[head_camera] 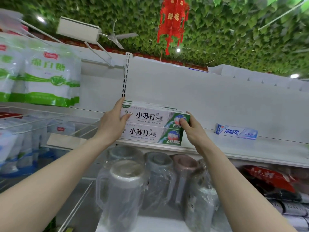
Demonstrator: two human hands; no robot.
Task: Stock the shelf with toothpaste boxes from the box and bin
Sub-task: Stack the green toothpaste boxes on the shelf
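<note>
Nearest, on the tier below, stand plastic-wrapped pitchers (pixel 123 190). Above them, both hands grip the upper baking-soda toothpaste box (pixel 150 117). The left hand (pixel 113 121) clasps its left end, thumb on the front face. The right hand (pixel 192 129) pinches its green right end. This box lies on a lower matching box (pixel 147 134) at the front edge of the white shelf (pixel 234 148), close to the slotted upright (pixel 124 77). Edges of more boxes show behind the upper one. Farther right, well apart, lies a single blue-and-white toothpaste box (pixel 236 131).

Judged risk: the stack sits at the shelf lip, so an upper box released out of square could slide forward onto the pitchers. If several boxes are clamped only by end pressure, a middle one could slip out.
</note>
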